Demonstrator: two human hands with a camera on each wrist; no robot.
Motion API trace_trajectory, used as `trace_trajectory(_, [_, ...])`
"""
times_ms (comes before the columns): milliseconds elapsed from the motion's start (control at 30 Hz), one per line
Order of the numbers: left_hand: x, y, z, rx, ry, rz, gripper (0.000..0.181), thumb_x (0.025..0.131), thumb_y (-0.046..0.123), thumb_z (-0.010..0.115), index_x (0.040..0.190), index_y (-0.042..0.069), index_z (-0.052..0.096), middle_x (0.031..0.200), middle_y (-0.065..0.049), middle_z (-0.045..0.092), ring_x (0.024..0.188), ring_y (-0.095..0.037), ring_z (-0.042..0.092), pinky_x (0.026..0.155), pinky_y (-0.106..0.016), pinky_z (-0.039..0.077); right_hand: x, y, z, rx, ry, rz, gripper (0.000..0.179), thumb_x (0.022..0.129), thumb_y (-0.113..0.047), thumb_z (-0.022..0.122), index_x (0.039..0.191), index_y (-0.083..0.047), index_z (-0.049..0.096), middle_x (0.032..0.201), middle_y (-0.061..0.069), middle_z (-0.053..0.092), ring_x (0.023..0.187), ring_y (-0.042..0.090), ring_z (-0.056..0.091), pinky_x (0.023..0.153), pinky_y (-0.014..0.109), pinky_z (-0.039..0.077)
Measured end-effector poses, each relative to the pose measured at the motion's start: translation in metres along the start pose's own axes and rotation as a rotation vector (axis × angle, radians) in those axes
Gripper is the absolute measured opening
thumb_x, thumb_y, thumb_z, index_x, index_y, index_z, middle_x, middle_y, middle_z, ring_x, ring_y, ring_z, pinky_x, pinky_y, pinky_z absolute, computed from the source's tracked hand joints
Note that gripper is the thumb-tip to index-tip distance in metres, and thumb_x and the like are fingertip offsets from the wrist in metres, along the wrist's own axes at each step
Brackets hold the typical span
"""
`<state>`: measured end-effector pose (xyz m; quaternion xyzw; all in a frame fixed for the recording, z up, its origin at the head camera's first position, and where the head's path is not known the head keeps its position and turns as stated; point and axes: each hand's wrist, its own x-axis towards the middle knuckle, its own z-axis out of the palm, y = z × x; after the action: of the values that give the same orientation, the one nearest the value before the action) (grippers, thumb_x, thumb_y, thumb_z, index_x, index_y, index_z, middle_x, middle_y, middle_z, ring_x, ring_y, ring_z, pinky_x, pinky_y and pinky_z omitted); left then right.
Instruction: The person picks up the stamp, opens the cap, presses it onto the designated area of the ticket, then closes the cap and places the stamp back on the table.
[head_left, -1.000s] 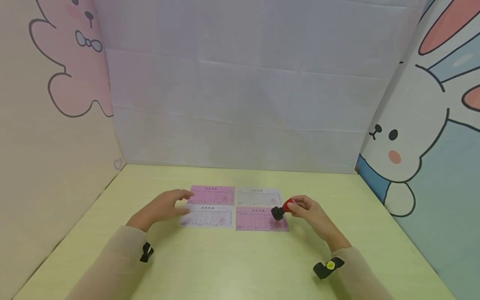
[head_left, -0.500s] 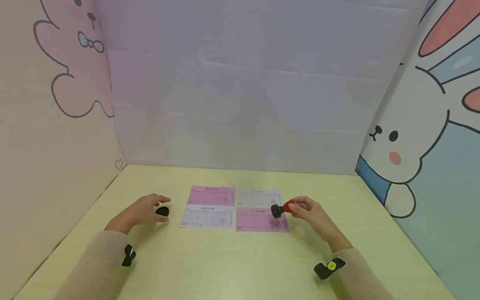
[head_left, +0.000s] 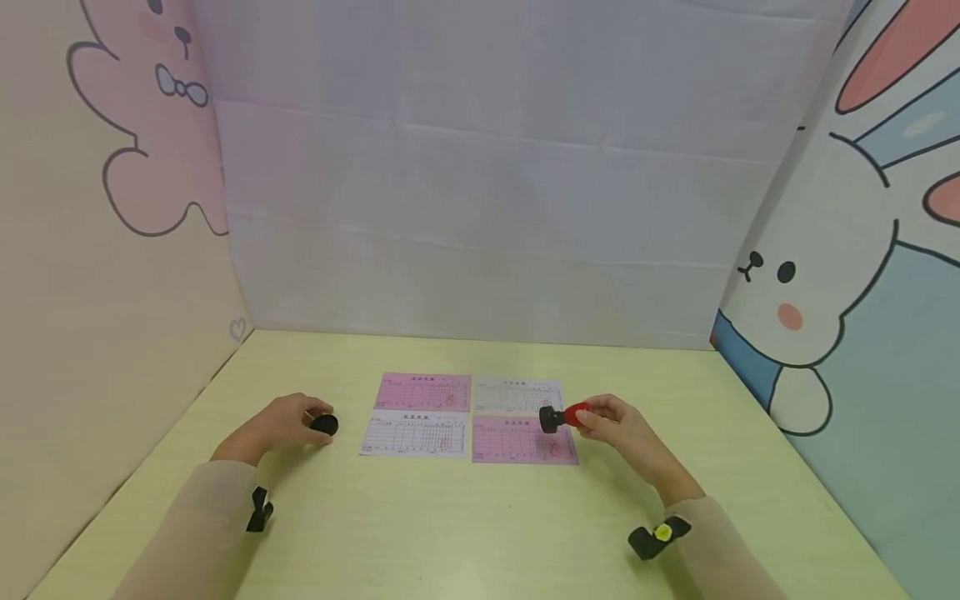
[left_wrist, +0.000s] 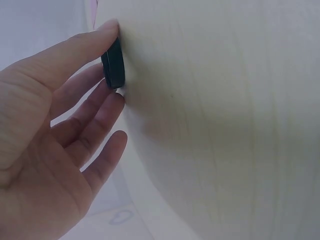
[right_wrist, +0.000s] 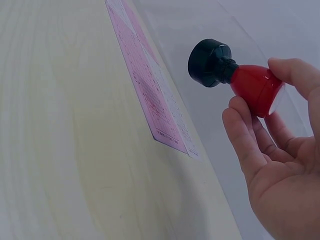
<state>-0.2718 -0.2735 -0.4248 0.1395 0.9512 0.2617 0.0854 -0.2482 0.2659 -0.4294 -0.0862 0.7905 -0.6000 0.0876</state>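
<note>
In the head view, my left hand (head_left: pixel 279 427) pinches a round black cap (head_left: pixel 325 424) at the table's left, beside the papers. The left wrist view shows the thumb and fingertips at the edges of this flat black disc (left_wrist: pixel 114 65), close over the table. My right hand (head_left: pixel 618 429) holds a stamp with a red handle (right_wrist: pixel 257 89) and a round black head (right_wrist: pixel 209 62). The stamp is tilted on its side, its head pointing left over the lower right pink slip (head_left: pixel 510 442). Red stamp marks show on the slips.
Three more printed slips lie with it in a two-by-two block: a pink one (head_left: pixel 420 392), a white one (head_left: pixel 412 433) and another white one (head_left: pixel 510 396). The pale yellow table (head_left: pixel 480 525) meets a white back wall (head_left: pixel 480 208) and cartoon-printed side walls.
My left hand has moved left, away from the slips, and its fingers have closed on the black cap. The right hand stays nearly in place, the stamp tipped slightly more level.
</note>
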Motion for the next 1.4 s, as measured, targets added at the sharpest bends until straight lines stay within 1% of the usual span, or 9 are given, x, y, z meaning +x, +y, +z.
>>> trace_trajectory(167, [0.002,0.000,0.000,0.009,0.006,-0.015,0.054,0.082,0.022,0.084,0.123,-0.008,0.064,0.107,-0.017,0.065,0.098,-0.032,0.062,0.081,-0.045,0.053,0.000,-0.001,0.001,0.012,-0.001,0.008,0.046,0.099,-0.029,0.065,0.128,0.003,0.049,0.123,0.017,0.060,0.116,0.037,0.059,0.094,0.028,0.052])
trace_trajectory(367, [0.001,0.007,-0.002,-0.013,0.013,-0.025,0.055,0.081,0.023,0.085,0.124,-0.006,0.065,0.110,-0.019,0.064,0.100,-0.034,0.062,0.081,-0.045,0.053,0.001,0.000,0.000,0.004,-0.001,0.009,0.049,0.099,-0.031,0.066,0.130,0.003,0.049,0.124,0.017,0.060,0.116,0.036,0.060,0.095,0.028,0.052])
trace_trajectory(533, [0.002,0.008,-0.002,-0.013,0.024,-0.029,0.056,0.080,0.023,0.085,0.124,-0.005,0.066,0.110,-0.017,0.064,0.098,-0.031,0.061,0.079,-0.042,0.052,0.001,0.000,-0.001,-0.008,0.002,0.016,0.049,0.099,-0.033,0.066,0.129,0.002,0.049,0.124,0.017,0.060,0.115,0.035,0.060,0.094,0.027,0.052])
trace_trajectory(667, [0.007,0.010,0.000,-0.013,0.034,-0.029,0.055,0.081,0.023,0.085,0.125,-0.004,0.066,0.112,-0.018,0.063,0.096,-0.029,0.061,0.075,-0.039,0.052,0.001,0.000,-0.001,-0.012,0.011,0.028,0.050,0.099,-0.035,0.065,0.130,0.001,0.050,0.124,0.016,0.061,0.115,0.034,0.060,0.094,0.026,0.052])
trace_trajectory(767, [0.012,0.014,0.003,-0.030,0.051,-0.014,0.054,0.081,0.023,0.085,0.125,-0.003,0.066,0.114,-0.018,0.062,0.096,-0.028,0.061,0.074,-0.036,0.052,0.001,0.000,0.000,0.001,0.010,0.028,0.051,0.099,-0.035,0.065,0.131,0.001,0.049,0.125,0.017,0.061,0.115,0.036,0.060,0.094,0.026,0.052])
trace_trajectory(900, [0.018,0.025,0.008,-0.047,0.074,0.031,0.051,0.081,0.023,0.084,0.123,-0.001,0.068,0.114,-0.015,0.062,0.097,-0.027,0.063,0.076,-0.036,0.052,0.001,0.000,0.001,0.025,-0.001,0.012,0.052,0.100,-0.033,0.064,0.134,0.003,0.047,0.126,0.018,0.060,0.115,0.036,0.060,0.096,0.029,0.052])
trace_trajectory(1067, [0.027,0.042,0.012,-0.033,0.071,0.079,0.047,0.082,0.020,0.083,0.122,0.001,0.068,0.119,-0.014,0.065,0.098,-0.026,0.064,0.081,-0.040,0.053,0.003,0.001,0.004,0.050,-0.018,-0.004,0.053,0.101,-0.030,0.062,0.140,0.002,0.045,0.125,0.019,0.060,0.113,0.034,0.061,0.097,0.032,0.052])
trace_trajectory(1267, [0.034,0.058,0.017,-0.042,0.057,0.106,0.047,0.083,0.019,0.082,0.125,0.002,0.067,0.121,-0.011,0.065,0.099,-0.025,0.064,0.086,-0.042,0.054,0.004,0.000,0.008,0.046,-0.011,0.011,0.051,0.101,-0.032,0.062,0.137,0.001,0.049,0.128,0.019,0.061,0.115,0.035,0.061,0.098,0.032,0.051])
trace_trajectory(1400, [0.037,0.069,0.020,-0.061,0.061,0.163,0.047,0.084,0.016,0.082,0.125,0.000,0.066,0.120,-0.012,0.066,0.096,-0.024,0.066,0.085,-0.041,0.055,0.005,-0.003,0.012,0.062,-0.006,0.025,0.052,0.100,-0.034,0.063,0.136,0.002,0.050,0.130,0.020,0.060,0.114,0.035,0.061,0.097,0.032,0.052])
